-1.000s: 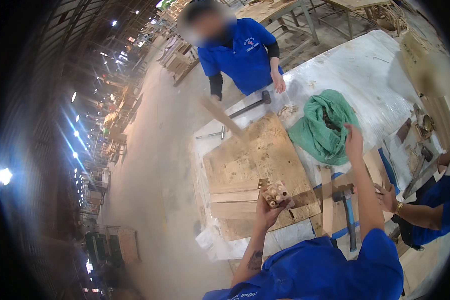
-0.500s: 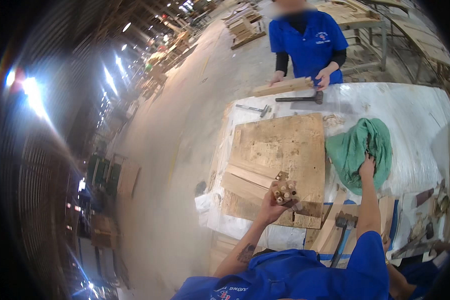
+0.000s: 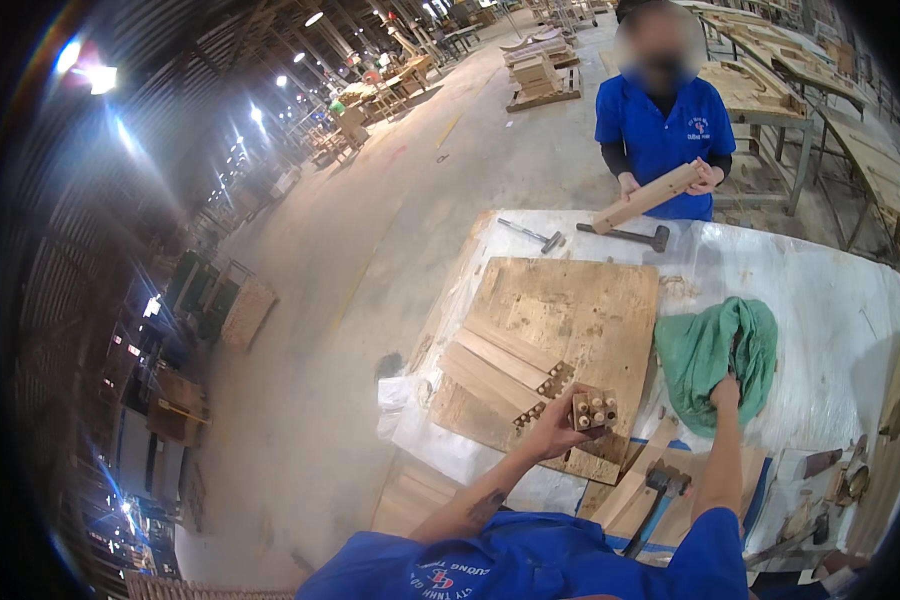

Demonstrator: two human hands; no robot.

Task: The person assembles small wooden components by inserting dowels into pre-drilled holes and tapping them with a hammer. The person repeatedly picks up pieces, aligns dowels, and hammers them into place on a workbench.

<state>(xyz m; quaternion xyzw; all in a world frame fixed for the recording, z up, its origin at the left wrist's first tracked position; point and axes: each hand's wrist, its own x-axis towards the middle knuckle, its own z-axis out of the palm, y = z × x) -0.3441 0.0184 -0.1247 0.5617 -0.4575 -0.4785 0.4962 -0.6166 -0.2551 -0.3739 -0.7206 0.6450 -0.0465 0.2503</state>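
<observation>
My left hand (image 3: 558,432) is closed around a wooden block (image 3: 596,410) above the near edge of a board. Several round dowels stick up from the block's end. My right hand (image 3: 727,391) reaches into the opening of a crumpled green cloth bag (image 3: 715,345); the fabric hides its fingers. On the worn wooden board (image 3: 580,300), left of the block, lie pale wooden pieces (image 3: 505,360) with dowels in their ends.
Opposite, a person in a blue shirt (image 3: 665,125) holds a wooden piece (image 3: 650,198). Two hammers, one slim (image 3: 535,235) and one dark (image 3: 630,235), lie along the far edge of the plastic-covered table (image 3: 830,300). A blue-handled hammer (image 3: 655,510) rests on planks near me.
The view has shifted, so the table sits lower in the picture. The person opposite has lifted the wooden piece and tilted it. My right hand is still in the green bag.
</observation>
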